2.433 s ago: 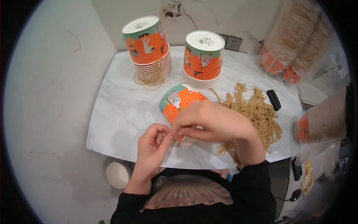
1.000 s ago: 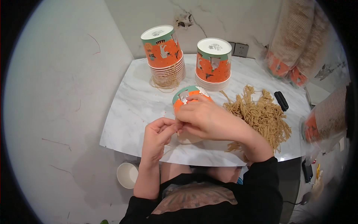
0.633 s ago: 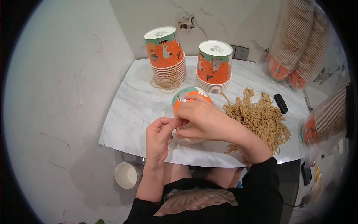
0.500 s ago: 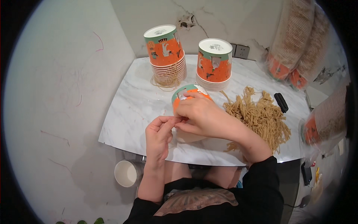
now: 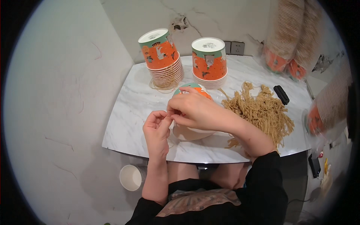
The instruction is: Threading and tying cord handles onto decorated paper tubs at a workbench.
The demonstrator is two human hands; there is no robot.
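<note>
Tub (image 5: 204, 93) of orange and green card lies tipped on the table (image 5: 127, 125), its pale mouth toward the person, its base end away, partly hidden under the right hand (image 5: 191, 108). The left hand (image 5: 156, 128) is just beside the mouth, thumb and forefinger pinched together; whatever they hold is too small to make out. The right thumb and fingertips come in close to that pinch, but I cannot tell whether they grip anything.

The tub looks light and hollow, its wall smooth and fairly stiff, likely to roll or dent if squeezed. Best hold is probably near the rim or the firmer base, with spread fingers and little force.

Cord (image 5: 262, 118) lies heaped beside the right forearm; it looks soft, limp and easily tangled, so a single strand is best pinched near its end. A black clip (image 5: 281, 95) is just beyond, and two upturned stacks (image 5: 210, 65) stand behind the tub.
</note>
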